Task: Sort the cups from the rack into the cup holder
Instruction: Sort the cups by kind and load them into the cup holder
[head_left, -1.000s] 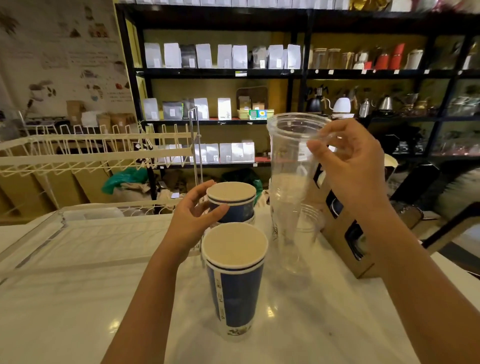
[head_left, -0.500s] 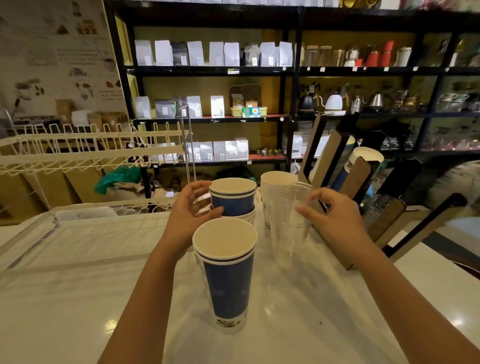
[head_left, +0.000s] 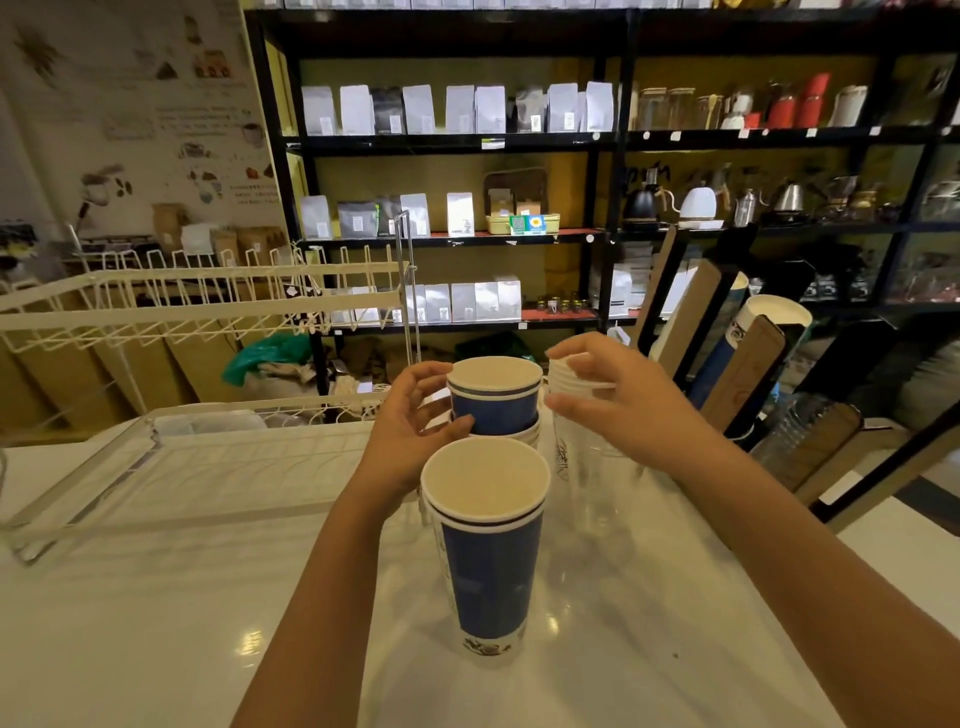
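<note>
A tall stack of blue paper cups (head_left: 488, 551) stands on the white counter (head_left: 156, 597) in front of me. Behind it sits a shorter blue stack (head_left: 496, 397), and my left hand (head_left: 415, 431) grips its side. To the right is a stack of white-rimmed cups (head_left: 563, 382) with clear plastic cups (head_left: 597, 478) beside it; my right hand (head_left: 618, 395) closes on the white rims. The slanted wooden cup holder (head_left: 748, 374) at the right holds a blue and white cup stack (head_left: 774, 317). The white wire rack (head_left: 197, 306) stands at the left.
A clear tray (head_left: 83, 499) lies under the rack on the counter's left. Dark shelves (head_left: 467, 140) with bags, kettles and jars fill the background. A black-edged board (head_left: 893, 467) leans at the right beside the holder.
My right hand set down the clear cup stack it held high, then moved up and left onto the white-rimmed stack. My left hand stayed on the shorter blue stack.
</note>
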